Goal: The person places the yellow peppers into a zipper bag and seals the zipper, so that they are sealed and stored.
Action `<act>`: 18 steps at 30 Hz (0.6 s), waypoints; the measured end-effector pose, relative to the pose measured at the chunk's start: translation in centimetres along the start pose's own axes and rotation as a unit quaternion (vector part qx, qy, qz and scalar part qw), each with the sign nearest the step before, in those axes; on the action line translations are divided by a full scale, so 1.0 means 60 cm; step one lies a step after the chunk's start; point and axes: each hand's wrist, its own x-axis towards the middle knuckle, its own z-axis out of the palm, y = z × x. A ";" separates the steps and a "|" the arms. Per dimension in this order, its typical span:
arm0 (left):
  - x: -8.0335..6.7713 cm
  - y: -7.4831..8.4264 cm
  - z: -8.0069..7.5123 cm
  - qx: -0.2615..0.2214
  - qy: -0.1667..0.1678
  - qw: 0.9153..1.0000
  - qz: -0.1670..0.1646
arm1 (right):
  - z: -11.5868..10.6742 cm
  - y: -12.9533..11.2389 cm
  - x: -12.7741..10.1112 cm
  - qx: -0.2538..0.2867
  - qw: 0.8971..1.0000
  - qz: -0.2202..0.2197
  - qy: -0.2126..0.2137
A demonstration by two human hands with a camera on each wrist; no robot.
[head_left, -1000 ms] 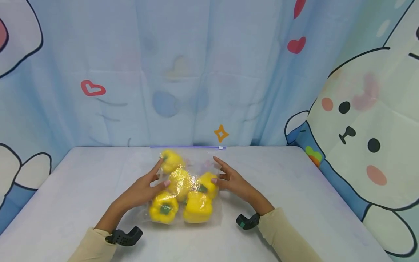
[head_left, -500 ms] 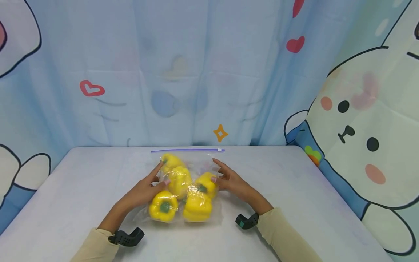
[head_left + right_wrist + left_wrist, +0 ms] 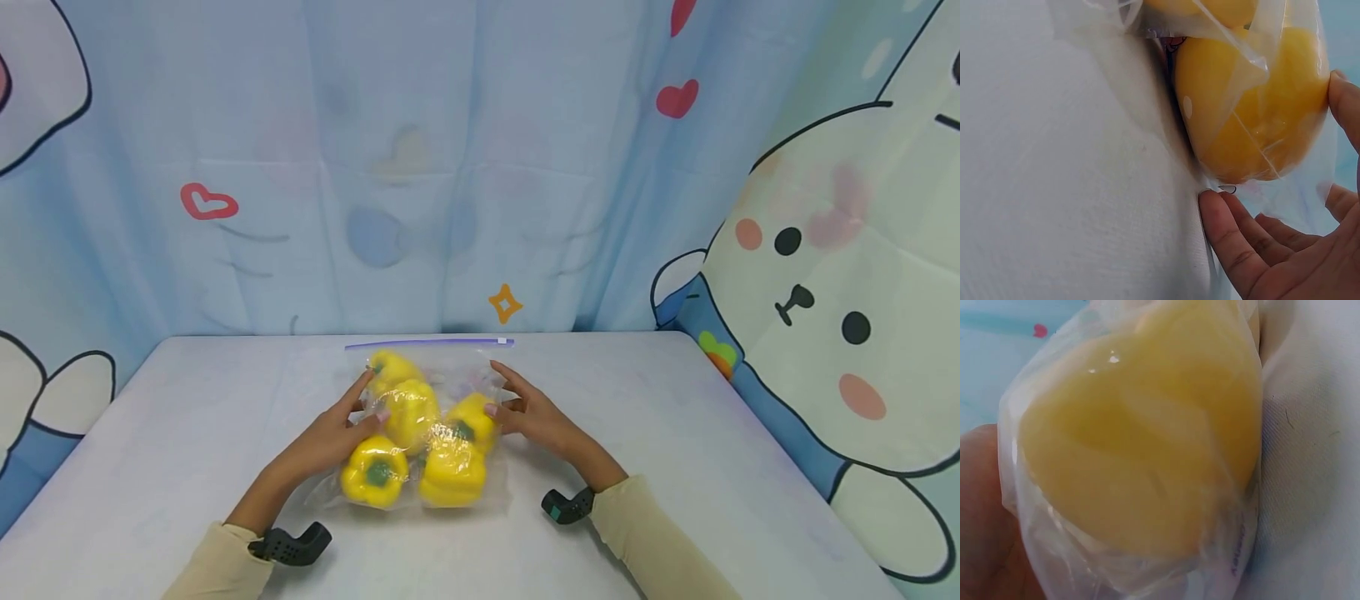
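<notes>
A clear zip bag (image 3: pixel 457 369) with a purple slider strip (image 3: pixel 420 342) lies on the table, holding several yellow bell peppers (image 3: pixel 412 414). My left hand (image 3: pixel 330 437) holds the bag's left side, its thumb over the front and its index finger along the upper-left pepper (image 3: pixel 393 369). On the opposite side, my right hand (image 3: pixel 540 423) has its thumb on a pepper (image 3: pixel 1247 112) through the plastic. Its other fingers (image 3: pixel 1232 234) reach beneath the bag's edge in the right wrist view. Plastic-covered yellow pepper (image 3: pixel 1141 450) fills most of the left wrist view; only part of the hand shows there.
The bag rests on a white-covered table (image 3: pixel 712 467). A pale blue printed curtain (image 3: pixel 525 167) hangs behind its far edge. Each wrist carries a black camera mount (image 3: pixel 290 544), near the beige sleeves (image 3: pixel 660 537).
The bag's zip strip has shifted slightly nearer and the upper-left pepper has settled a little lower. Both hands stay almost where they were.
</notes>
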 end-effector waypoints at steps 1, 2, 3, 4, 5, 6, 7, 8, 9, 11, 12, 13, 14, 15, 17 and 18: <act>0.000 0.000 0.000 0.002 0.001 1.000 0.000 | 0.000 -0.001 0.000 -0.004 1.000 0.001 0.002; 0.000 0.000 0.000 0.004 0.001 1.000 0.000 | 0.000 -0.001 0.000 -0.008 1.000 0.003 0.005; 0.000 0.001 -0.001 0.005 0.002 1.000 0.001 | 0.000 -0.002 0.000 -0.012 1.000 0.004 0.007; 0.000 0.000 -0.001 0.006 0.002 1.000 0.002 | 0.000 -0.003 0.000 -0.017 1.000 0.005 0.009; 0.000 0.000 -0.002 0.007 0.002 1.000 0.003 | 0.000 -0.003 0.001 -0.022 1.000 0.008 0.013; 0.000 0.000 -0.002 0.007 0.002 1.000 0.003 | 0.000 -0.004 0.000 -0.025 1.000 0.007 0.013; 0.000 0.000 -0.003 0.007 0.004 1.000 0.003 | 0.000 -0.004 0.000 -0.026 1.000 0.006 0.014; 0.000 0.000 -0.003 0.008 0.005 1.000 0.002 | -0.001 -0.004 0.000 -0.028 0.999 0.004 0.014; -0.001 0.000 -0.004 0.005 0.007 1.000 -0.001 | -0.003 -0.003 -0.001 -0.030 0.999 0.001 0.017; -0.001 0.002 -0.005 -0.002 0.010 1.000 -0.012 | -0.008 -0.002 -0.001 -0.035 0.999 -0.004 0.024; -0.002 0.002 -0.006 -0.009 0.014 1.000 -0.017 | -0.012 -0.001 -0.002 -0.037 0.999 -0.010 0.027; -0.002 0.003 -0.008 -0.013 0.019 0.999 -0.023 | -0.017 0.000 -0.001 -0.040 0.999 -0.014 0.033; -0.002 0.003 -0.011 -0.019 0.023 0.999 -0.028 | -0.021 0.000 -0.001 -0.045 0.998 -0.020 0.038; -0.002 0.004 -0.014 -0.024 0.027 0.999 -0.034 | -0.026 -0.001 0.000 -0.050 0.998 -0.023 0.043; -0.002 0.005 -0.024 -0.014 0.036 0.999 -0.038 | -0.036 -0.005 0.001 -0.071 0.996 -0.031 0.052; -0.001 0.005 -0.030 -0.002 0.040 0.999 -0.037 | -0.041 -0.008 0.001 -0.082 0.994 -0.036 0.055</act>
